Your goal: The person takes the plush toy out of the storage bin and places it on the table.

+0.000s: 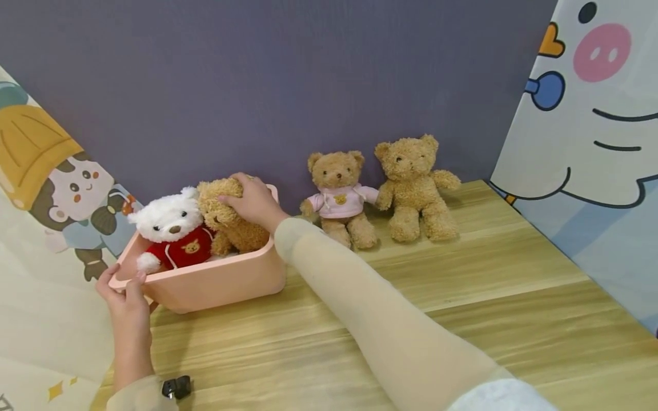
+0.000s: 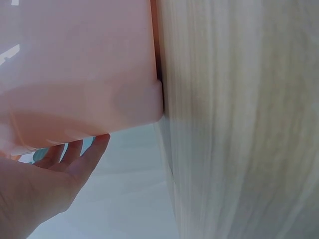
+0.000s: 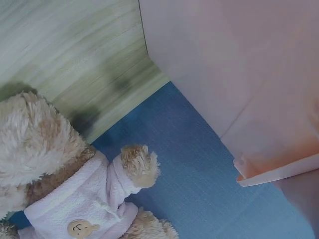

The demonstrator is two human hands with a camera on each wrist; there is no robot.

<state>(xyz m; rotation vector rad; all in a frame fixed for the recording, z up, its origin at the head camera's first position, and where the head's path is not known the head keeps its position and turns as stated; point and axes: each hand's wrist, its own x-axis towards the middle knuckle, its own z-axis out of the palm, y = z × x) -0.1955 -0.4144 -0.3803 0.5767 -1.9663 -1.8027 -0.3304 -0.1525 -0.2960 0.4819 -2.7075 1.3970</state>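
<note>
At the left of the head view a pink plastic bin [image 1: 221, 288] stands on the wooden surface. My left hand [image 1: 125, 302] grips its near left corner, thumb at the rim; in the left wrist view, fingers [image 2: 92, 157] lie against the bin wall [image 2: 79, 59]. Inside sits a white teddy bear [image 1: 165, 220] in a red hoodie. Beside it is a curly brown teddy bear [image 1: 244, 234], its head held by my right hand [image 1: 254, 200] from above. The right wrist view shows the bin's outer wall [image 3: 224, 64], not the held bear.
Right of the bin, a teddy bear [image 1: 337, 200] in a pale pink hoodie and a bare brown teddy bear [image 1: 413, 191] sit against the purple-grey wall [image 1: 329, 74]. Printed cartoon panels stand at both sides. A small black object [image 1: 176, 387] is by my left cuff.
</note>
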